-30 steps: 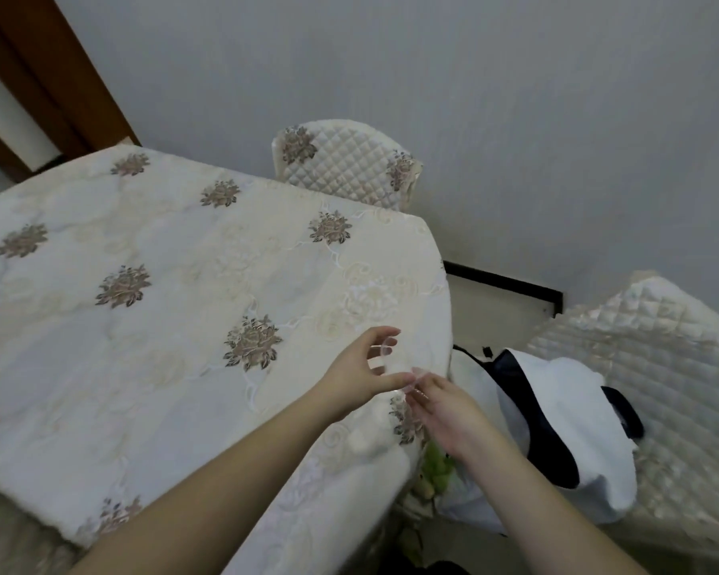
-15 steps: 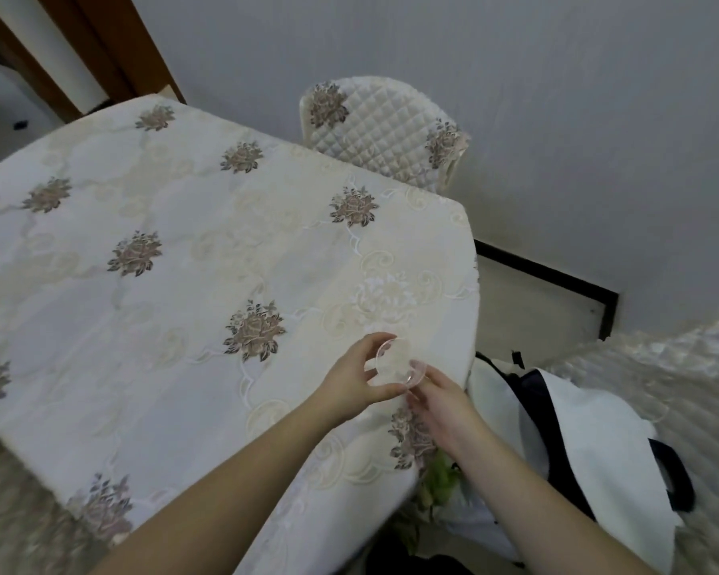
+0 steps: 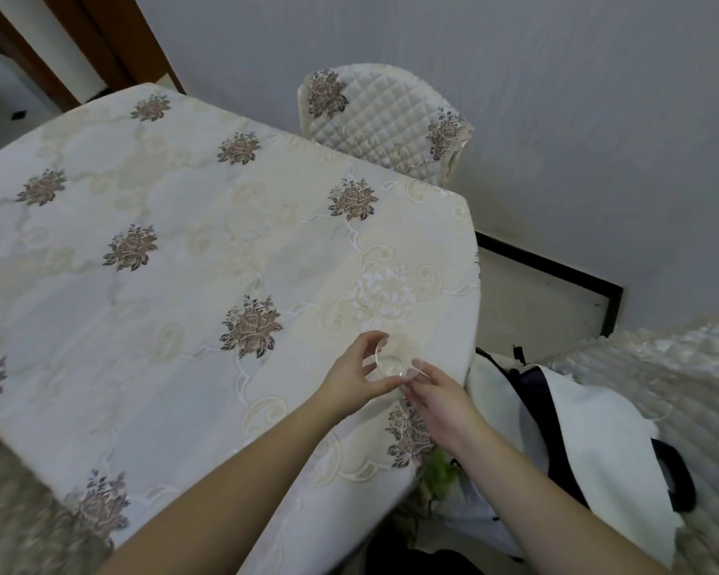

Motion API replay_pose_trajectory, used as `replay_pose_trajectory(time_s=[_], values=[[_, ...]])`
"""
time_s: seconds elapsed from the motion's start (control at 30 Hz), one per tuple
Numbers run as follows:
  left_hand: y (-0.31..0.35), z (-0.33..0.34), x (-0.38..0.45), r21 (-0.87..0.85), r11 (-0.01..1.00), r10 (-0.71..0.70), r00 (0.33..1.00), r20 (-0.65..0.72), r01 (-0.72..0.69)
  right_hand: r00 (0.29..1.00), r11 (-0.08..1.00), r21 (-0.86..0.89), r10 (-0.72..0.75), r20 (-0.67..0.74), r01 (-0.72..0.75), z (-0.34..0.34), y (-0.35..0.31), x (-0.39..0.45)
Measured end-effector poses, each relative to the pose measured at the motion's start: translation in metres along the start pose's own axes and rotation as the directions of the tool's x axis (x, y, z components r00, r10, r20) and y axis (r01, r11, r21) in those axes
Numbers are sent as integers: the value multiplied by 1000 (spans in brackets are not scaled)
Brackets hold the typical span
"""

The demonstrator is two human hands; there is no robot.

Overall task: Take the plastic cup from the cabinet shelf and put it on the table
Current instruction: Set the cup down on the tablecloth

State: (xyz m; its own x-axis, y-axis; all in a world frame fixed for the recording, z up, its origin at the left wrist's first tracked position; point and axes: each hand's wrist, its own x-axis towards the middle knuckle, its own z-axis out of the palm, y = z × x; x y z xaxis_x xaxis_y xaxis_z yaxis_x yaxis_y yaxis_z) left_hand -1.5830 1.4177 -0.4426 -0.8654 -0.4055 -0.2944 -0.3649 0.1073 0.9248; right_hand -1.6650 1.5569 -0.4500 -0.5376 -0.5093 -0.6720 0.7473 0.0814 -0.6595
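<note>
Cream brocade covers the table [image 3: 150, 325], patterned with brown rose motifs and filling the frame from nine o'clock to the centre. At eleven o'clock, dark wooden door trim [image 3: 113, 43] meets the pale wall. At twelve o'clock, a quilted chair back [image 3: 385, 126] with matching rose motifs stands just behind the table's far edge. Slightly right of centre, near the table's right-hand edge, the left hand [image 3: 349, 377] holds the clear plastic cup [image 3: 393, 361]: index finger curved over the far rim, thumb under the near side, the other fingers loose. The cup is tipped on its side, mouth or base facing the viewer; which one cannot be told. It lies over the tablecloth; whether it touches the cloth cannot be told. The right hand [image 3: 441, 394] meets the cup from four o'clock, its fingertips [image 3: 416, 365] touching the cup's rim in a light pinch. At four o'clock, a white bag [image 3: 598, 441] with dark straps rests beside the table. At three o'clock, a second quilted cover [image 3: 681, 367] fills the frame edge.
</note>
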Motion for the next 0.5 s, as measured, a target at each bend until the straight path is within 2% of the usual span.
replay_pose_trajectory(time_s=[0.13,0.3,0.5], values=[[-9,-6,4,103,994,-26,999,29,23,1000,999,-25,25,5,-25,-2,0,-3],[-11,-18,12,328,944,5,998,61,-25,998,999,-13,43,-35,-44,-5,3,-5],[-7,-24,13,306,952,-54,995,82,26,995,997,57,56,-78,-52,-7,6,-13]])
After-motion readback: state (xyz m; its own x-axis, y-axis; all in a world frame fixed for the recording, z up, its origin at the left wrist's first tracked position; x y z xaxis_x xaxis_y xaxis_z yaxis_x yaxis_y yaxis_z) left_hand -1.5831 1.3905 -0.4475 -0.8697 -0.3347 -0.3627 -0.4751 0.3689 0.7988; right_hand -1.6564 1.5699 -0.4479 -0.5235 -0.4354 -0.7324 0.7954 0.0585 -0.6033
